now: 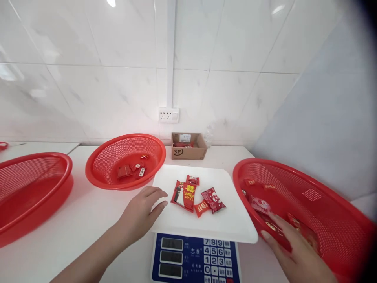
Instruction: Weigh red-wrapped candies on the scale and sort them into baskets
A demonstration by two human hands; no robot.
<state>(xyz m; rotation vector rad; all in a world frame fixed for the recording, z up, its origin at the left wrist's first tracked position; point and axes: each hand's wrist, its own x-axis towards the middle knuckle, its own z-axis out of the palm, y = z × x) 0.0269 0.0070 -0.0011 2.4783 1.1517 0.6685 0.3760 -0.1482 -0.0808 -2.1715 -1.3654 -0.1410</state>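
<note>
My left hand (143,215) is held over the left edge of the white scale pan (165,224), its thumb and fingers apart with nothing between them. On the pan lie a large red packet with yellow print (185,195), a dark red packet (214,199), an orange-red packet (202,208) and a small red packet (193,180). My right hand (297,251) reaches into the right red basket (332,196), thumb and forefinger spread beside a dark red packet (271,225). A pink-red packet (259,204) lies just beyond the fingertips. The other right fingers are mostly hidden.
Beneath the pan is the blue keypad panel (194,259) of the scale. A red basket (101,169) with several packets stands behind left, and another basket (59,188) at far left. A cardboard box (190,154) holding red packets is near the tiled wall, below a socket (169,115).
</note>
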